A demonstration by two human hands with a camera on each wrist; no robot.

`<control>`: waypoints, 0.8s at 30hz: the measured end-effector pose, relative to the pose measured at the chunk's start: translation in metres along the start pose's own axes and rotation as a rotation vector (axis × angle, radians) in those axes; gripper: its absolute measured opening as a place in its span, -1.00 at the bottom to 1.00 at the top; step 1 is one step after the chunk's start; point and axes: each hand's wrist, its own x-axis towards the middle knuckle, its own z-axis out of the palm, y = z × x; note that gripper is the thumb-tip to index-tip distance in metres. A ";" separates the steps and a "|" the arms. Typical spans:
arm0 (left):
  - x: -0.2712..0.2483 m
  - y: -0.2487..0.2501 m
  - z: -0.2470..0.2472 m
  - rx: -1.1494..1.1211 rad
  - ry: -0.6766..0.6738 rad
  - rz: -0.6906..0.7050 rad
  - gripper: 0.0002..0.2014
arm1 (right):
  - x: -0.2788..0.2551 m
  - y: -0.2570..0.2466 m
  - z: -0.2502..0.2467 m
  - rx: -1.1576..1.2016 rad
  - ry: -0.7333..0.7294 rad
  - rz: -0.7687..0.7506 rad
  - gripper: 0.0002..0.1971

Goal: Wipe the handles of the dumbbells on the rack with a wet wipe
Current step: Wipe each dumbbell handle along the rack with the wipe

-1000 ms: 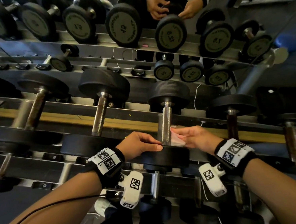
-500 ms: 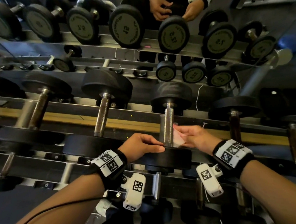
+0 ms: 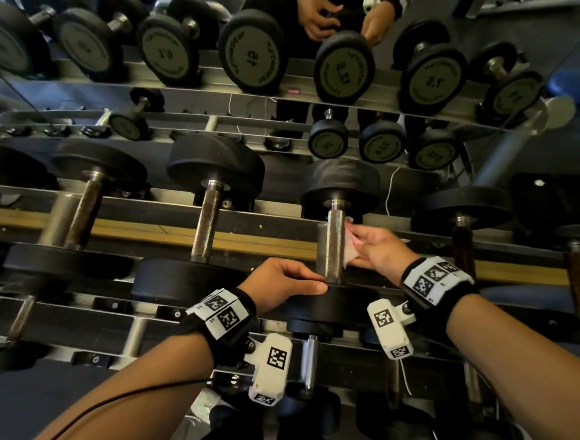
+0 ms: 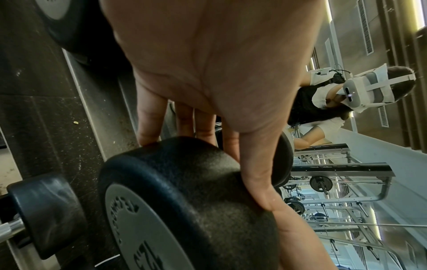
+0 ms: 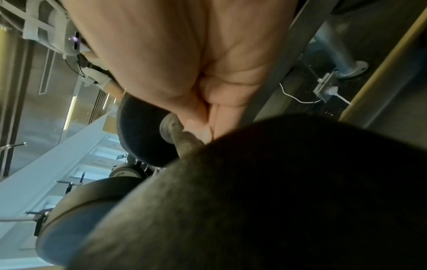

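Observation:
A dumbbell lies across the rack rails with its knurled steel handle (image 3: 331, 247) between two black heads. My left hand (image 3: 281, 282) grips the near head (image 3: 336, 307). In the left wrist view its fingers (image 4: 148, 126) curl over the rim of that head (image 4: 184, 182) and the thumb lies along it. My right hand (image 3: 381, 249) holds a white wet wipe (image 3: 350, 255) pressed against the right side of the handle, at its upper half. In the right wrist view the fingertips (image 5: 196, 124) press on the handle (image 5: 182, 140), and the near head blocks the lower frame.
More dumbbells lie left (image 3: 210, 222) and right (image 3: 461, 242) on the same tier, and smaller ones below. A yellow strip (image 3: 145, 235) runs along the rack. A mirror behind reflects the rack and my hands (image 3: 336, 14). A white cable (image 3: 391, 185) hangs behind.
My right hand has slid the wipe along the handle, away from the near head toward the far head. The left hand has kept its grip on the near head.

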 end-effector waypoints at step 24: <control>0.010 0.063 -0.007 0.065 0.007 0.168 -0.56 | -0.093 -0.072 0.014 -0.796 0.032 -0.425 -0.95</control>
